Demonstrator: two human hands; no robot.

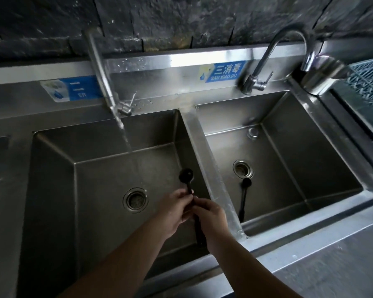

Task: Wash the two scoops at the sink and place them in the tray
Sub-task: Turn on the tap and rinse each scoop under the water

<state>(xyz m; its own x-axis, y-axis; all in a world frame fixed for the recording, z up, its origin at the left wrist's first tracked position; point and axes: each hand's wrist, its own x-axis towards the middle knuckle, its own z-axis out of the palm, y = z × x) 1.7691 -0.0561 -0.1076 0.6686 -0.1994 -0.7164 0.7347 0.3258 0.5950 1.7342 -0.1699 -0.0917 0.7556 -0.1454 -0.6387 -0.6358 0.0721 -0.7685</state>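
The scene is dim overall, with the dark stone wall (181, 20) behind the sink nearly black. The brightest light falls on the steel backsplash (181, 59) above the right basin (289, 160), where a white glare streak runs along the metal. Softer sheen lies on the divider (211, 168) just left of that basin. The left basin's (58, 190) near wall sits in deep shadow. Motion blur smears both faucets; wide-angle distortion bends the sink's edges at the frame borders.
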